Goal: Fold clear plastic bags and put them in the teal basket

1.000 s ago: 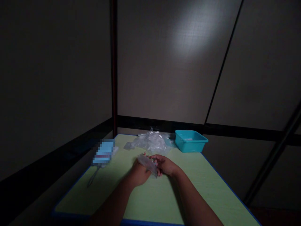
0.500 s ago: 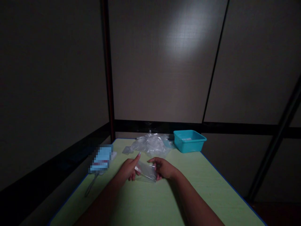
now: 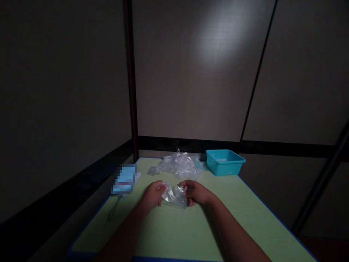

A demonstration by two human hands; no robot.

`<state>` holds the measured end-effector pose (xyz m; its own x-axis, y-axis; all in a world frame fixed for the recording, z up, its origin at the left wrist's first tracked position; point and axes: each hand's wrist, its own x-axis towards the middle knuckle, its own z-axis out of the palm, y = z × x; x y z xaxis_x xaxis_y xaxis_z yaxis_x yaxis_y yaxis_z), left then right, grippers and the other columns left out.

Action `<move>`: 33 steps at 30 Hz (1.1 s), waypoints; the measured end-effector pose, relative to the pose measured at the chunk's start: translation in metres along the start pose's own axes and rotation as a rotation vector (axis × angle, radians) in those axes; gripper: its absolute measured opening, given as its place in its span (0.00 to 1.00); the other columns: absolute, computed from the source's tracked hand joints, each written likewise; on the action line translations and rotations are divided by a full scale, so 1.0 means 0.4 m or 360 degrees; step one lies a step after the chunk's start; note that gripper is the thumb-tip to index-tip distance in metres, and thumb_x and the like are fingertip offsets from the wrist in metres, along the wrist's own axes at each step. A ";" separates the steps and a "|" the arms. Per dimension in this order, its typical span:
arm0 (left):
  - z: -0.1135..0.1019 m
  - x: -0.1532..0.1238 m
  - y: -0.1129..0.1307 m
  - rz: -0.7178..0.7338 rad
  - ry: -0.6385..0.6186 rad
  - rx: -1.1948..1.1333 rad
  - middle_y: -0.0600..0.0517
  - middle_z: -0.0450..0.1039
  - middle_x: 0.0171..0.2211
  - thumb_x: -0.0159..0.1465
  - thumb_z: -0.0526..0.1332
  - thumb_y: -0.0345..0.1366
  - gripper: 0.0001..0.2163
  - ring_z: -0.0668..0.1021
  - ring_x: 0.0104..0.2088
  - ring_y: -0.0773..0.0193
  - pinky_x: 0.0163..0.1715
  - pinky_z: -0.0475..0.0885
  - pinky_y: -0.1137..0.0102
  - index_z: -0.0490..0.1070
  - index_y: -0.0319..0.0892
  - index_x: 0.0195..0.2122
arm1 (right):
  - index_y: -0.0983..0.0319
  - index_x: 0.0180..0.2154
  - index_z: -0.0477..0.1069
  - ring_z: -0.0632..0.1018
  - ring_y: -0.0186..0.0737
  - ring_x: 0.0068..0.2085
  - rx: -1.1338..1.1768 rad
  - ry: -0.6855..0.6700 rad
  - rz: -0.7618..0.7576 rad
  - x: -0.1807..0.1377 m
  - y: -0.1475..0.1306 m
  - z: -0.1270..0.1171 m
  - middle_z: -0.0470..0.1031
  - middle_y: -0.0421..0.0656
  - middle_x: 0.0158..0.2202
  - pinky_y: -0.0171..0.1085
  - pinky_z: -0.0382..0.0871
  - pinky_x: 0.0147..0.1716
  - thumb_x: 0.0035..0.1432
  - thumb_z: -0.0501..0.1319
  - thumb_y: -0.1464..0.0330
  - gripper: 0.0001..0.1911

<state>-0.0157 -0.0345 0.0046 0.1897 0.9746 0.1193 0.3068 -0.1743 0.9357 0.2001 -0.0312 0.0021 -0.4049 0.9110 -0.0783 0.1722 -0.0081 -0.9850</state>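
Observation:
A small clear plastic bag (image 3: 174,196) is stretched between my two hands, just over the green table (image 3: 174,233). My left hand (image 3: 153,193) grips its left side, the thumb pressed on the film. On the other side my right hand (image 3: 196,193) pinches the bag's right edge between thumb and fingers. The bag is creased and catches the light; whether anything is inside cannot be made out. Beyond my hands lies a heap of crumpled clear plastic bags (image 3: 180,165), with a small flat piece of plastic (image 3: 153,170) at its left.
A turquoise basin (image 3: 225,165) stands at the far right corner, with something pale inside. Near the left edge lies a blurred-out blue object (image 3: 124,178) with a strap (image 3: 113,208) trailing toward me. Dark panelled walls (image 3: 191,91) rise behind and to the left.
My left thumb, raised before, has come down onto the bag. The bag is now more crumpled and shiny. The whole view has shifted slightly, so the scene sits further right.

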 end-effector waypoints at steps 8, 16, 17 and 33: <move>-0.006 0.010 -0.018 0.0001 0.0175 -0.0019 0.63 0.56 0.11 0.53 0.52 0.55 0.19 0.60 0.08 0.74 0.09 0.51 0.78 0.61 0.42 0.24 | 0.64 0.38 0.66 0.71 0.29 0.16 -0.0094 -0.0045 -0.0009 0.001 -0.002 0.004 0.69 0.37 0.28 0.30 0.63 0.15 0.40 0.63 0.66 0.20; -0.007 0.001 -0.004 -0.0011 0.0190 -0.0063 0.61 0.57 0.11 0.51 0.57 0.53 0.18 0.61 0.09 0.73 0.09 0.51 0.78 0.61 0.41 0.21 | 0.64 0.29 0.62 0.69 0.31 0.14 -0.0166 -0.0011 0.0012 -0.003 -0.013 0.013 0.65 0.33 0.16 0.30 0.62 0.14 0.38 0.63 0.64 0.16; -0.008 0.001 -0.002 0.0004 0.0192 -0.0071 0.61 0.58 0.12 0.51 0.57 0.52 0.18 0.61 0.10 0.73 0.09 0.52 0.78 0.61 0.41 0.21 | 0.63 0.28 0.62 0.69 0.31 0.14 -0.0168 -0.0005 0.0013 -0.003 -0.014 0.014 0.64 0.32 0.14 0.29 0.61 0.14 0.38 0.63 0.63 0.16; -0.023 0.005 0.005 0.0164 0.0484 0.0139 0.54 0.68 0.20 0.58 0.50 0.47 0.14 0.70 0.16 0.67 0.16 0.64 0.73 0.63 0.41 0.27 | 0.61 0.25 0.57 0.68 0.30 0.13 -0.0172 0.0048 -0.0048 0.003 0.002 0.014 0.61 0.29 0.12 0.27 0.59 0.12 0.38 0.62 0.64 0.15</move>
<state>-0.0234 -0.0314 0.0098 -0.0594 0.9463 0.3177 0.3820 -0.2725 0.8831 0.1948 -0.0325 0.0004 -0.3844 0.9222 -0.0429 0.2568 0.0623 -0.9644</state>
